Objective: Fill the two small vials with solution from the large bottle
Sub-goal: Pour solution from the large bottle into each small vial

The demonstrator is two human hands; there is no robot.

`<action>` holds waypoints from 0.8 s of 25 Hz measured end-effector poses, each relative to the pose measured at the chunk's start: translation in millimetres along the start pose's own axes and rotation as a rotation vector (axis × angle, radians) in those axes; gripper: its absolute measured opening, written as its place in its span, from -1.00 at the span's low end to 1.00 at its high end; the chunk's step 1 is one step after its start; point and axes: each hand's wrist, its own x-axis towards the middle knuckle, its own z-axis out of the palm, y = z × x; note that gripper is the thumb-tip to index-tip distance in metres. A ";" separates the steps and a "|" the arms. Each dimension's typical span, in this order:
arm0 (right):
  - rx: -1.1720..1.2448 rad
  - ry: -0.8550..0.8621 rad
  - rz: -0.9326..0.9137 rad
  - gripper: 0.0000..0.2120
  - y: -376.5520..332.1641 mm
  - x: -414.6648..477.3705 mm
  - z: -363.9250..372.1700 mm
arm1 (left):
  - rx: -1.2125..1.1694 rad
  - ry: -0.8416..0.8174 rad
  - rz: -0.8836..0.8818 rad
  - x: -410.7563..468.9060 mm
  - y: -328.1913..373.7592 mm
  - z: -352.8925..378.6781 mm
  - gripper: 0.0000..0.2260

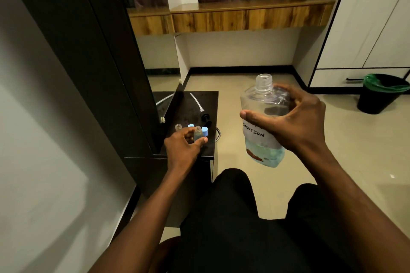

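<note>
Head view: right hand (295, 122) around clear, flat-sided plastic bottle (264, 122), left hand (183, 147) gripping glassy vial (198, 133).

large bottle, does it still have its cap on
No, the large bottle held in the right hand shows a bare threaded neck, open at the top.

Clear plastic, pale blue and black

The large bottle (265, 117) at centre right is clear, with pale blue liquid low inside and a white label lettered in black. The vial (198, 133) at centre left is clear with a bluish tint, beside two light blue caps (204, 131) on a black table (195, 104). At upper right, a black bin (377, 97) holds a green liner.
</note>
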 end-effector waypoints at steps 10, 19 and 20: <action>-0.014 0.001 0.004 -0.35 -1.0 -10.2 6.5 | -0.037 0.018 -0.038 -6.2 -9.1 0.6 -0.47; -0.021 -0.017 -0.010 -0.33 2.9 -15.8 8.0 | 0.010 0.252 -0.076 -18.2 -19.6 -24.0 -0.67; -0.016 -0.018 -0.004 -0.33 3.9 -17.0 8.4 | 0.012 0.254 -0.090 -15.6 -25.4 -26.8 -0.59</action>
